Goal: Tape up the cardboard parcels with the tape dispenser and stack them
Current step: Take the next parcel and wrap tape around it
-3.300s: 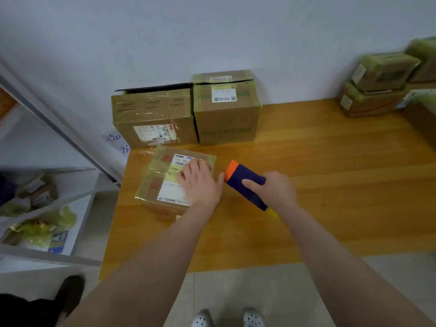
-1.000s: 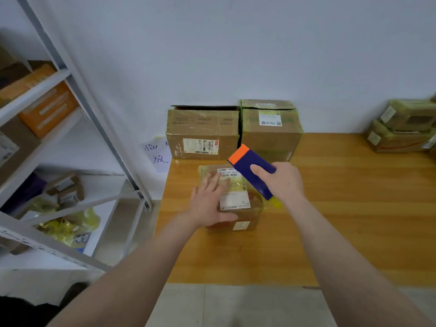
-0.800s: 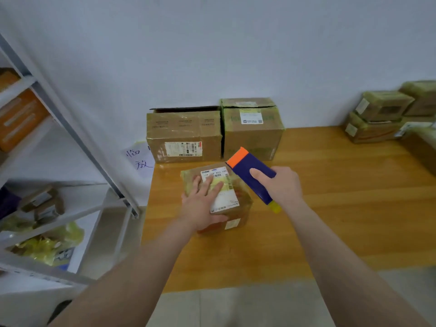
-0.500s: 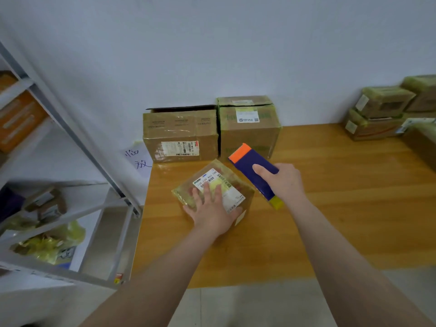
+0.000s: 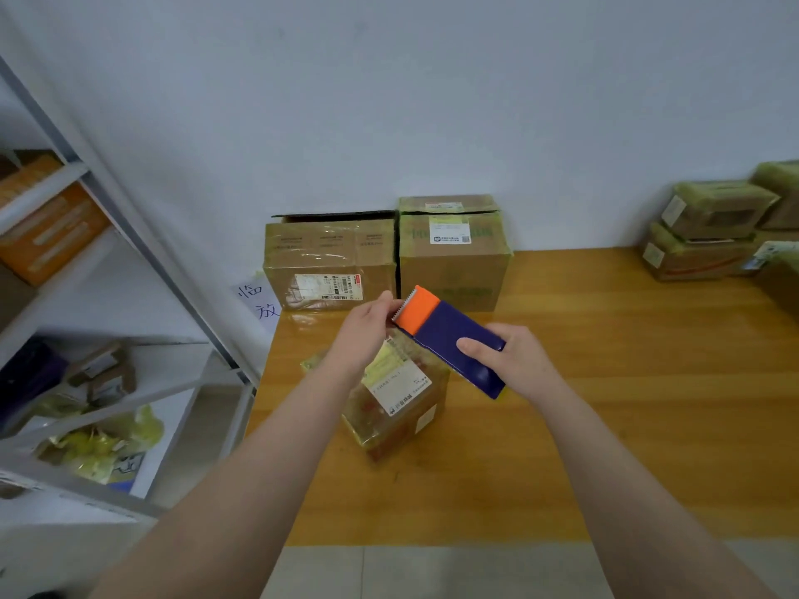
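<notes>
A small cardboard parcel (image 5: 395, 408) wrapped in yellowish tape, with a white label on top, lies turned at an angle on the wooden table (image 5: 605, 404). My right hand (image 5: 514, 361) grips the blue tape dispenser (image 5: 454, 339) above the parcel, its orange toothed end pointing up and left. My left hand (image 5: 367, 328) is raised off the parcel, its fingertips pinched at the dispenser's toothed edge; any tape end between them is too faint to see.
Two larger cardboard boxes (image 5: 333, 261) (image 5: 452, 252) stand against the wall behind the parcel. Several taped parcels (image 5: 709, 235) are piled at the table's far right. A metal shelf rack (image 5: 129, 261) with boxes and bags stands to the left.
My left hand has lifted from the parcel's top to the dispenser's orange end. The parcel has been rotated and lies at an angle. The dispenser has tilted a little above it.
</notes>
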